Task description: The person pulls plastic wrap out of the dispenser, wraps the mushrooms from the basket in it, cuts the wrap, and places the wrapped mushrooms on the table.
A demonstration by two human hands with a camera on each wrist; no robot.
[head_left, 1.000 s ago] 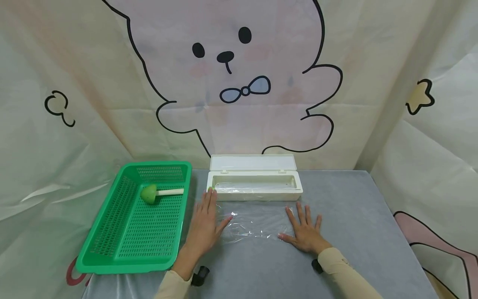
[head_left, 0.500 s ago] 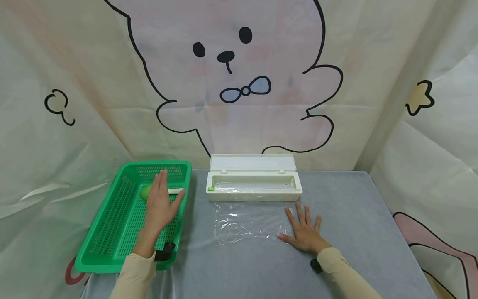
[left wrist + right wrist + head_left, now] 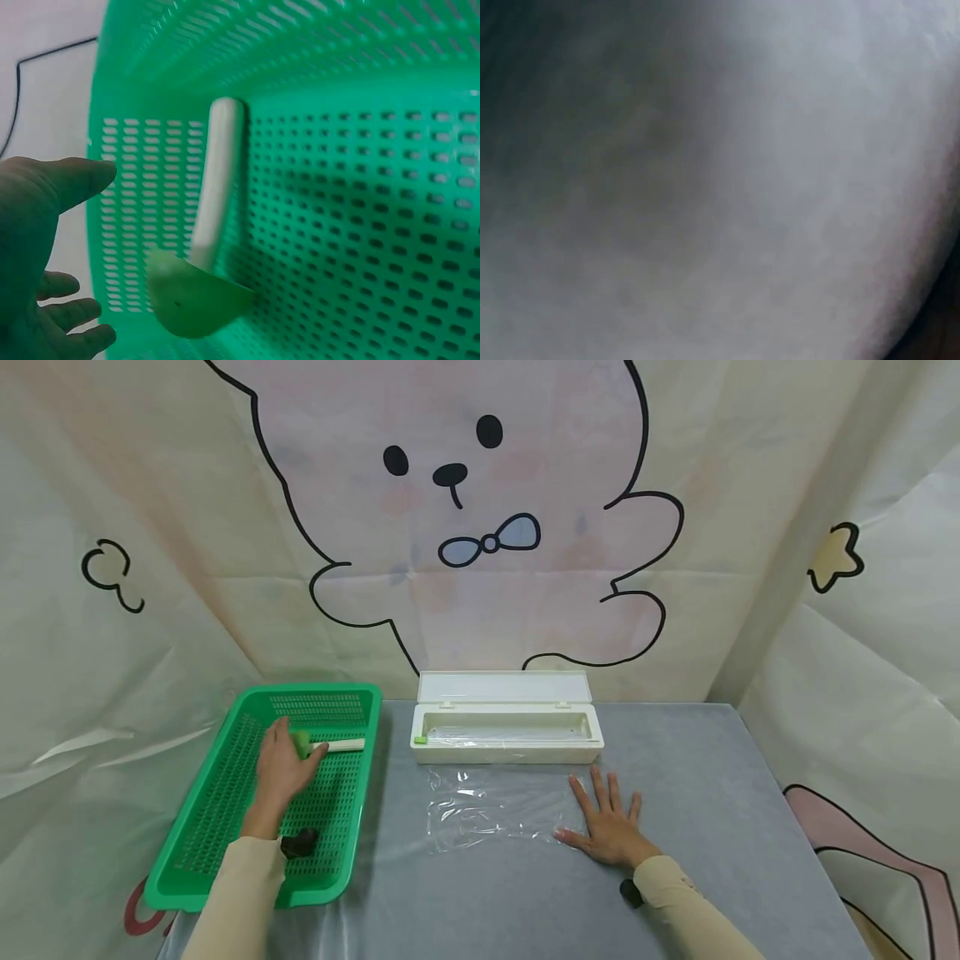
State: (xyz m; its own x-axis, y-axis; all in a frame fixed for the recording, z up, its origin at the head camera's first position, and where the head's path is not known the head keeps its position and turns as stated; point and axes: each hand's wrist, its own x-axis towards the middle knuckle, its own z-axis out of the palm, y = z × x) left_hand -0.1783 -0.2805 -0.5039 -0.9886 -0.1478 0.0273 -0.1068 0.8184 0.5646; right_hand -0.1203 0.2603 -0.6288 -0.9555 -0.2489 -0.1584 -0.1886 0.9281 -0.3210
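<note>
A leek [image 3: 347, 746] with a white stalk and a flared green top [image 3: 196, 296] lies in the green plastic basket [image 3: 352, 852]. Over the basket, my left hand [image 3: 281, 768] is beside the green top, partly covering it in the head view; thumb and fingers are apart with nothing between them. A clear sheet of cling film [image 3: 487, 810] spreads over the grey table, in front of a white film dispenser [image 3: 506, 752]. My right hand [image 3: 611, 827] presses flat with fingers spread at the film's right edge. The right wrist view is only a grey blur.
The dispenser's lid [image 3: 504, 687] stands raised at the back, and a small green slider [image 3: 421, 740] sits at its left end. The grey table [image 3: 675, 760] ends at a printed curtain [image 3: 570, 610].
My left hand has left the film's left side by the dispenser and moved left, over the basket, then further left to the leek's green top. My right hand stays in place.
</note>
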